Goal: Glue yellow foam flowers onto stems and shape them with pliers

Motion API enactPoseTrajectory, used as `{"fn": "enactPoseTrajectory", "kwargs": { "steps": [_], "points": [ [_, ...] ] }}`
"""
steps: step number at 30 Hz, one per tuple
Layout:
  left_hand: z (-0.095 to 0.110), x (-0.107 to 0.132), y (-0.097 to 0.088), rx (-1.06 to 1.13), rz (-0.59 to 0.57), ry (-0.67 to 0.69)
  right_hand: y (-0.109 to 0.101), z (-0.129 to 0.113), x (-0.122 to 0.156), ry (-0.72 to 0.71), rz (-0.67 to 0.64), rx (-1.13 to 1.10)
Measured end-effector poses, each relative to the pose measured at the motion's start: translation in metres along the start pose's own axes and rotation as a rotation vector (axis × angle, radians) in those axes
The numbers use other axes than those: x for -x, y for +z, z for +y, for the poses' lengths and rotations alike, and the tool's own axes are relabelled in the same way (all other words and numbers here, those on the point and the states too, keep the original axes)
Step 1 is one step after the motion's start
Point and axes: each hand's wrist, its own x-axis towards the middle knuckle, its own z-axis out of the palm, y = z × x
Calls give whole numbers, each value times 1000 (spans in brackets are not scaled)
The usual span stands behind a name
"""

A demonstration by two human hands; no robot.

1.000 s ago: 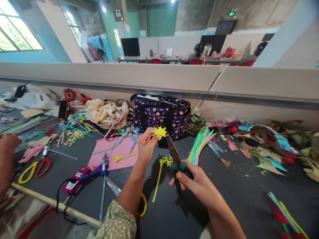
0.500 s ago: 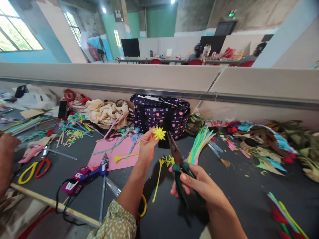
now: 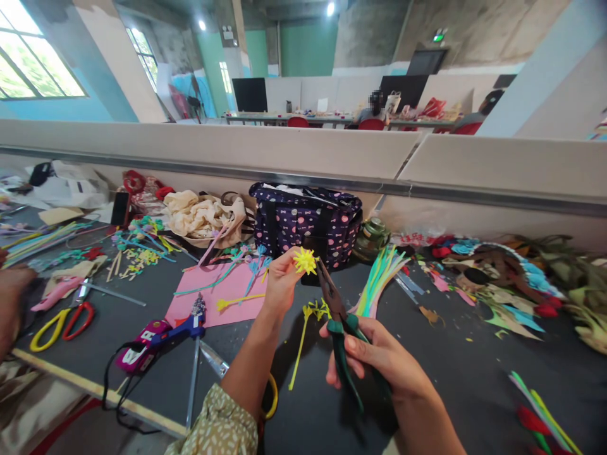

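Note:
Between the fingertips of my left hand (image 3: 281, 283) is a yellow fuzzy flower (image 3: 305, 260) with short petals spread like a star. My right hand (image 3: 379, 354) is wrapped round the dark green handles of long-nose pliers (image 3: 336, 302). Their jaw tips point up and reach the flower's right edge; whether they touch a petal I cannot tell. Below the hands, a yellow stem piece (image 3: 298, 347) and small yellow bits (image 3: 322, 308) lie on the dark table. Another yellow stemmed piece (image 3: 241, 301) rests on a pink sheet (image 3: 199, 306).
A blue glue gun (image 3: 183, 332) with a black cord and scissors (image 3: 215, 359) lie left of my forearm. Behind stand a patterned bag (image 3: 294, 221) and a bundle of coloured stems (image 3: 379, 281). At far left are red-yellow scissors (image 3: 78, 319) and another person's hand (image 3: 14, 297).
The plier tips have come closer to the flower, up to its right edge. The flower has shifted slightly right and down. The other person's hand has moved a little left.

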Motion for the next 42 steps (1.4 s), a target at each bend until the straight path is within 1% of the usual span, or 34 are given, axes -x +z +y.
{"fn": "enactPoseTrajectory", "kwargs": {
  "steps": [5, 11, 14, 18, 27, 30, 37, 42],
  "points": [
    [1, 0, -2, 5, -21, 12, -1, 1, 0, -18, 17, 31],
    [2, 0, -2, -35, 0, 3, -2, -3, 0, -22, 46, 109],
    [4, 0, -2, -58, -7, 13, -1, -4, 0, -15, 48, 126],
    [7, 0, -1, -48, -37, 23, -1, -3, 2, -16, 51, 116],
    [9, 0, -2, -76, -50, 15, -3, -1, 2, 6, 6, 64],
    [9, -1, -2, -80, -51, 21, -4, -1, 2, 10, 16, 69],
    [10, -1, -3, -73, -53, 57, -2, -3, 2, -12, 91, 258],
    [14, -3, -4, -146, -81, 149, 1, -4, 2, -36, 151, 372]
  ]
}}
